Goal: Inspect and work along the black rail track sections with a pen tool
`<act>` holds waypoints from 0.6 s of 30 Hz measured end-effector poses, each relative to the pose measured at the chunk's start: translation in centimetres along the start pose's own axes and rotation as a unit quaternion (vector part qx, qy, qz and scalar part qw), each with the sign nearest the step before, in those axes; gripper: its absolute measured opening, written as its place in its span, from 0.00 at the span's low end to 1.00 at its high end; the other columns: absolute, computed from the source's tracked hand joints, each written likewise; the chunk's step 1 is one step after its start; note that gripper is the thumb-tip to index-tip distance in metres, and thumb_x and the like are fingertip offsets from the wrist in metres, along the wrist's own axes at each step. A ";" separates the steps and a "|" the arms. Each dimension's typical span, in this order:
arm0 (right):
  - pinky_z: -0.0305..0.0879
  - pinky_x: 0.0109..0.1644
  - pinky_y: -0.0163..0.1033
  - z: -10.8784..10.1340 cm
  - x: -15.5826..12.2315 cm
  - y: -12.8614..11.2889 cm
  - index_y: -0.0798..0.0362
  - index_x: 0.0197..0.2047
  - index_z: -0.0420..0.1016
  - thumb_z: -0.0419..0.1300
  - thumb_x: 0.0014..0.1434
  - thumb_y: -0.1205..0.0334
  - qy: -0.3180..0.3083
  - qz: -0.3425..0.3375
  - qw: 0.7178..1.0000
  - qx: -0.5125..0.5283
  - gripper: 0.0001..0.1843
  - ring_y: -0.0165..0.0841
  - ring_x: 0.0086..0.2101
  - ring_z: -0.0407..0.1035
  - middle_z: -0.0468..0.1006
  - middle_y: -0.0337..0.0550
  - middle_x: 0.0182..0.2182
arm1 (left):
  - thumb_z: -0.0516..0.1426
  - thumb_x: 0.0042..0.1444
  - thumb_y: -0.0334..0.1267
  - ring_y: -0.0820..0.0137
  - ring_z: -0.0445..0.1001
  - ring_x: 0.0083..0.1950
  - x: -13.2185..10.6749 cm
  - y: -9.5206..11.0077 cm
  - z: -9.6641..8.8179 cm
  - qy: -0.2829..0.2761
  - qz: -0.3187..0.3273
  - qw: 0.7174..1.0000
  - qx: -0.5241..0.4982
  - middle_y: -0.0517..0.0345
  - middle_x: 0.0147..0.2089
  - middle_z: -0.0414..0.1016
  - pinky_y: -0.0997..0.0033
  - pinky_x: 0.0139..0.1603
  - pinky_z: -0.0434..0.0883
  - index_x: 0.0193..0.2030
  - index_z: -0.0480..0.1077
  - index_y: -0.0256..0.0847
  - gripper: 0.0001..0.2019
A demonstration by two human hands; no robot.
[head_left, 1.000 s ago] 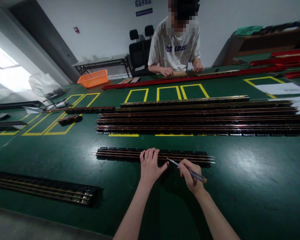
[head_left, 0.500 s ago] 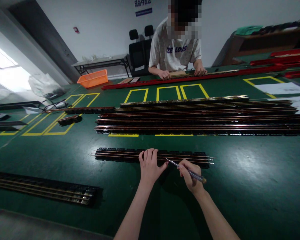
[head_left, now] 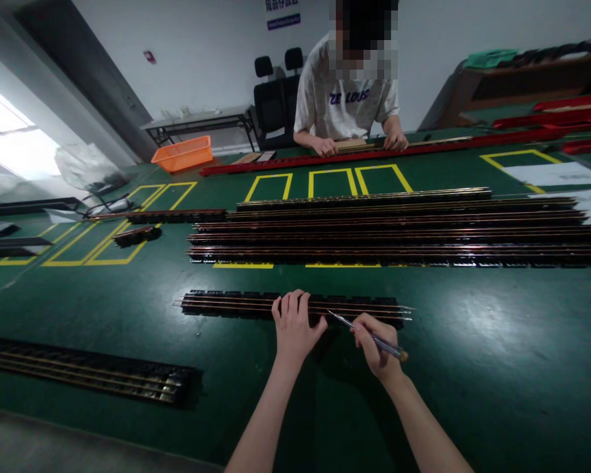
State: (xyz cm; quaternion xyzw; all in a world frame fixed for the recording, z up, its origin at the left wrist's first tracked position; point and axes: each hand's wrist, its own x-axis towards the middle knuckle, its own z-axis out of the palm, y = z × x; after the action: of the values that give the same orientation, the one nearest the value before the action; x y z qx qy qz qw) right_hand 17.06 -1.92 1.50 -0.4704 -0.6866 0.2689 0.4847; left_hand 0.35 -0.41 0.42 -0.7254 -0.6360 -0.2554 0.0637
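A short black track section (head_left: 226, 305) with thin metal rails lies across the green table (head_left: 497, 368) in front of me. My left hand (head_left: 292, 328) rests on it with the fingers flat and together, pressing it down. My right hand (head_left: 374, 347) is closed in a pen grip on a slim metal tool (head_left: 369, 336), whose tip touches the rails just right of my left hand.
Several long black tracks (head_left: 398, 226) lie stacked behind. Another track section (head_left: 83, 374) sits at the near left edge. A person in a white shirt (head_left: 347, 98) works on a red rail (head_left: 374, 156) across the table. An orange bin (head_left: 182, 153) stands far left.
The short track section has slid a little to the left under my left hand. Both hands stay in nearly the same place.
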 end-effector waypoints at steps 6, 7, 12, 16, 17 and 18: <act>0.56 0.18 0.31 0.0 -0.1 0.0 0.52 0.20 0.62 0.48 0.58 0.62 -0.002 0.007 1.000 0.006 0.15 0.26 0.15 0.61 0.64 0.35 0.15 | 0.55 0.51 0.41 0.59 0.66 0.51 0.0 0.0 0.1 -0.001 -0.001 1.000 -0.006 0.48 0.47 0.72 0.54 0.57 0.54 0.46 0.68 0.37 0.16; 0.55 0.18 0.31 0.0 -0.1 0.0 0.52 0.21 0.62 0.48 0.58 0.62 -0.003 0.007 1.000 0.010 0.15 0.26 0.15 0.60 0.64 0.35 0.15 | 0.54 0.51 0.41 0.58 0.66 0.51 0.0 0.0 0.1 -0.001 0.000 1.000 -0.007 0.48 0.47 0.72 0.54 0.58 0.53 0.46 0.68 0.37 0.16; 0.55 0.17 0.31 -0.1 0.0 -0.1 0.52 0.21 0.62 0.48 0.58 0.63 -0.001 0.005 1.000 0.021 0.15 0.26 0.15 0.60 0.63 0.35 0.14 | 0.54 0.51 0.41 0.58 0.67 0.51 -0.1 0.0 0.1 0.001 -0.001 1.000 -0.003 0.49 0.47 0.72 0.53 0.58 0.53 0.45 0.68 0.38 0.16; 0.55 0.19 0.31 0.0 -0.1 0.1 0.51 0.20 0.62 0.48 0.58 0.62 0.004 0.008 1.000 0.010 0.15 0.27 0.16 0.61 0.64 0.36 0.15 | 0.55 0.50 0.40 0.58 0.67 0.51 0.0 0.1 0.1 0.003 0.002 1.000 0.001 0.49 0.46 0.73 0.53 0.57 0.53 0.45 0.68 0.38 0.15; 0.55 0.19 0.32 0.0 -0.2 0.3 0.51 0.20 0.62 0.48 0.58 0.62 0.003 0.009 1.000 0.006 0.15 0.27 0.16 0.61 0.64 0.36 0.15 | 0.55 0.50 0.40 0.59 0.67 0.51 0.0 0.1 0.1 0.003 0.002 1.000 0.002 0.49 0.46 0.73 0.53 0.57 0.53 0.45 0.68 0.38 0.15; 0.56 0.19 0.32 0.0 -0.3 0.4 0.52 0.21 0.62 0.48 0.59 0.62 0.001 0.011 1.000 0.002 0.15 0.27 0.16 0.61 0.64 0.36 0.15 | 0.55 0.50 0.40 0.59 0.67 0.51 0.0 0.1 0.0 0.003 0.002 1.000 0.003 0.50 0.46 0.73 0.53 0.57 0.53 0.45 0.68 0.38 0.15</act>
State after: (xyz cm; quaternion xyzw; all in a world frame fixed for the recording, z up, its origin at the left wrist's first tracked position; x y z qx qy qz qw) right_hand 17.27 -2.05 1.05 -0.4776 -0.6799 0.2754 0.4835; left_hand 0.49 -0.38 0.43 -0.7255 -0.6354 -0.2554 0.0681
